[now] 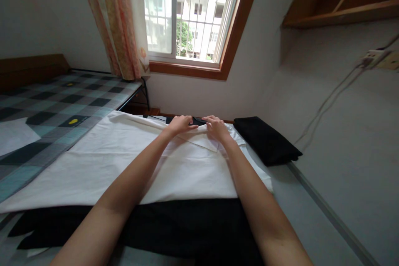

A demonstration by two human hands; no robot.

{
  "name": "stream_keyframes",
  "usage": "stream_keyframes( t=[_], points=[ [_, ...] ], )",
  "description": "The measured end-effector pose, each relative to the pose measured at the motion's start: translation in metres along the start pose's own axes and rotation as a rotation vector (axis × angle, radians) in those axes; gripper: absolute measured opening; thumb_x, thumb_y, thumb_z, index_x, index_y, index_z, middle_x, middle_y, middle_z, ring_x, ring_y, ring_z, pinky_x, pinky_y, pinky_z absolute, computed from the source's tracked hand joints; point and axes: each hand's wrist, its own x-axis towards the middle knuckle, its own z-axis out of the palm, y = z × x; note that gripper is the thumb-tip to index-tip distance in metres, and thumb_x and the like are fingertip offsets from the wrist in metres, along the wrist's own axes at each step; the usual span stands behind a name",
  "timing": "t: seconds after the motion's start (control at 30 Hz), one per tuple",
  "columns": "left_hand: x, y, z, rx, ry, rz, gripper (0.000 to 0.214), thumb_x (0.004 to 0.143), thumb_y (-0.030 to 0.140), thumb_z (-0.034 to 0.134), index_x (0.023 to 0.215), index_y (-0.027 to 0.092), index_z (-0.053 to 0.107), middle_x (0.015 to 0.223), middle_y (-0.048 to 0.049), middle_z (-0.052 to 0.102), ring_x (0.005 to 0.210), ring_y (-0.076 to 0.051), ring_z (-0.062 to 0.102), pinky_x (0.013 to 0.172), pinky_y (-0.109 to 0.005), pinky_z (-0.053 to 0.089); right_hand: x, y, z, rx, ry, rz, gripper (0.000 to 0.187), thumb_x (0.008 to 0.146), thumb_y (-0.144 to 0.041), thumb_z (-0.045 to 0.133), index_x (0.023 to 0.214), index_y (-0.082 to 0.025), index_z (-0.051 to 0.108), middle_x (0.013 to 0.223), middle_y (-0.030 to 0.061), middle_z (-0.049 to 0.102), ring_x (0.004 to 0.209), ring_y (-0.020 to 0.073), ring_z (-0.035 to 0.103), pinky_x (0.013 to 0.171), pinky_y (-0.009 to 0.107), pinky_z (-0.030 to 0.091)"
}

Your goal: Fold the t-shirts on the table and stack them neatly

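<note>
The person leans over a white shirt [187,170] that lies spread out flat. Both arms reach far forward. The left hand [181,124] and the right hand [218,128] rest side by side on the far edge of the shirt, near its collar [204,141]. The fingers of both hands are bent down onto the white cloth. I cannot tell if they pinch it or just press on it. A small dark thing [197,121] shows between the two hands, but it is too small to make out.

Under the near end of the shirt lies a black cloth [187,224], spread wide. A folded black cloth [264,139] sits just to the right of the shirt, by the wall. To the left is a bed with a checked sheet [62,104]. Behind the hands there is a window [190,12] with a pink curtain [121,20] hanging beside it. A wooden shelf [343,8] is up on the right wall.
</note>
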Motion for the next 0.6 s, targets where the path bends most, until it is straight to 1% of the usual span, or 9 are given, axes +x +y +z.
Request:
stream_keyframes(
  t=[0.07, 0.1, 0.2, 0.27, 0.37, 0.47, 0.6],
  points=[
    [0.001, 0.002, 0.007, 0.005, -0.055, 0.029, 0.043, 0.082, 0.063, 0.054, 0.088, 0.023, 0.069, 0.085, -0.0068, 0.073, 0.083, -0.025, 0.068, 0.071, -0.028, 0.044, 0.001, -0.003, 0.002, -0.01, -0.044, -0.054, 0.042, 0.089, -0.01, 0.045, 0.122, -0.026, 0.066, 0.125, 0.0033, 0.065, 0.109, 0.02, 0.055, 0.095, 0.032, 0.038],
    [0.001, 0.002, 0.009, 0.009, -0.077, 0.05, 0.039, 0.081, 0.06, 0.057, 0.087, 0.024, 0.07, 0.086, -0.0063, 0.073, 0.082, -0.024, 0.068, 0.07, -0.028, 0.044, 0.001, -0.004, 0.003, -0.01, -0.075, -0.079, 0.043, 0.088, -0.009, 0.045, 0.121, -0.027, 0.067, 0.124, 0.0028, 0.065, 0.111, 0.0198, 0.054, 0.097, 0.033, 0.037],
    [-0.001, 0.006, 0.011, 0.03, -0.122, 0.116, 0.021, 0.078, 0.041, 0.063, 0.09, 0.025, 0.07, 0.088, -0.0039, 0.073, 0.081, -0.022, 0.068, 0.069, -0.026, 0.045, 0.0, -0.006, 0.006, -0.016, -0.167, -0.099, 0.043, 0.087, -0.009, 0.047, 0.118, -0.028, 0.069, 0.119, 0.003, 0.068, 0.114, 0.0205, 0.052, 0.099, 0.035, 0.035],
    [-0.002, 0.009, 0.01, 0.052, -0.145, 0.149, 0.017, 0.076, 0.029, 0.063, 0.091, 0.025, 0.07, 0.09, -0.0033, 0.073, 0.081, -0.022, 0.068, 0.069, -0.026, 0.045, -0.002, -0.006, 0.007, -0.035, -0.191, -0.072, 0.04, 0.086, -0.011, 0.048, 0.114, -0.029, 0.071, 0.117, 0.0035, 0.069, 0.113, 0.0215, 0.051, 0.1, 0.037, 0.034],
    [-0.004, 0.014, 0.007, 0.06, -0.157, 0.173, 0.021, 0.073, 0.02, 0.061, 0.092, 0.024, 0.068, 0.091, -0.0027, 0.073, 0.082, -0.021, 0.067, 0.069, -0.025, 0.045, -0.005, -0.002, 0.007, -0.054, -0.17, -0.024, 0.036, 0.085, -0.014, 0.05, 0.108, -0.029, 0.073, 0.116, 0.0037, 0.069, 0.114, 0.0227, 0.049, 0.101, 0.039, 0.031],
    [-0.005, 0.014, 0.005, 0.014, -0.149, 0.211, 0.026, 0.07, 0.015, 0.058, 0.092, 0.024, 0.067, 0.091, -0.0024, 0.072, 0.081, -0.02, 0.066, 0.066, -0.025, 0.044, -0.006, 0.007, 0.005, -0.067, -0.112, 0.017, 0.034, 0.083, -0.015, 0.052, 0.105, -0.029, 0.074, 0.114, 0.0037, 0.068, 0.116, 0.0248, 0.045, 0.104, 0.042, 0.027],
    [-0.004, 0.013, 0.005, -0.028, -0.169, 0.207, 0.029, 0.066, 0.014, 0.059, 0.092, 0.024, 0.066, 0.091, -0.0018, 0.071, 0.078, -0.018, 0.065, 0.062, -0.024, 0.043, -0.009, 0.027, 0.0, -0.11, -0.024, 0.128, 0.032, 0.083, -0.016, 0.053, 0.102, -0.03, 0.074, 0.111, 0.0051, 0.066, 0.113, 0.0275, 0.041, 0.102, 0.045, 0.025]
  ],
)
